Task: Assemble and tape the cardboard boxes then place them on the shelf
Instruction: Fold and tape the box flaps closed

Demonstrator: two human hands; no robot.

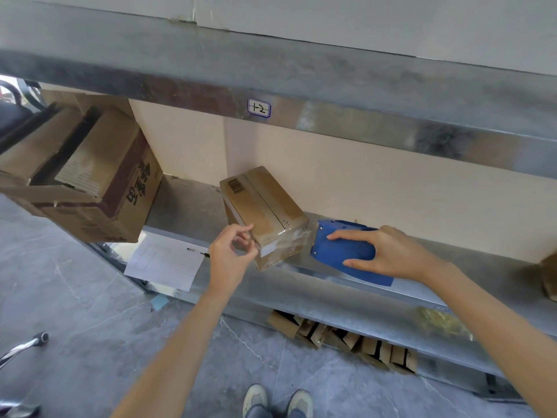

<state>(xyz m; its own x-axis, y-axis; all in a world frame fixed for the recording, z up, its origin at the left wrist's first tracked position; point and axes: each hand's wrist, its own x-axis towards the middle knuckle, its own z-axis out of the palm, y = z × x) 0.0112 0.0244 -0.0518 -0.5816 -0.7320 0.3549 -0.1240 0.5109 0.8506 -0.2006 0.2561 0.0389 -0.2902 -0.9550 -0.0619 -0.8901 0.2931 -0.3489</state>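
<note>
Two hands work at a metal shelf point(376, 294), on one small cardboard box point(265, 212) and one blue tape dispenser point(340, 251). The box lies on the shelf board between the two sets of fingers, just right of the left fingers and touching the dispenser's nose. Its long axis runs from the back wall toward the person, angled slightly right, with the top seam along that line. The barcode sits at the far end, and the near end, wrapped in clear tape, reaches the shelf's front lip. The left hand point(230, 257) has its fingers point(245, 236) curled, thumb and forefinger pinching narrowly at the box's taped near-left corner. The right hand point(391, 254) grips the dispenser, fingers point(352, 235) spread over its top and thumb along the near side. Well left of the left fingers stands one large open carton point(96, 188), and below them one paper sheet point(165, 262) hangs off the lip. Above the fingers, one label point(259, 108) is stuck on the upper shelf edge. Far right of the right fingers, one more box point(550, 276) is cut off by the edge. Below the right fingers lies a heap of flat cartons point(343, 339), too jumbled to count. Two shoes point(277, 399) stand on the floor.
</note>
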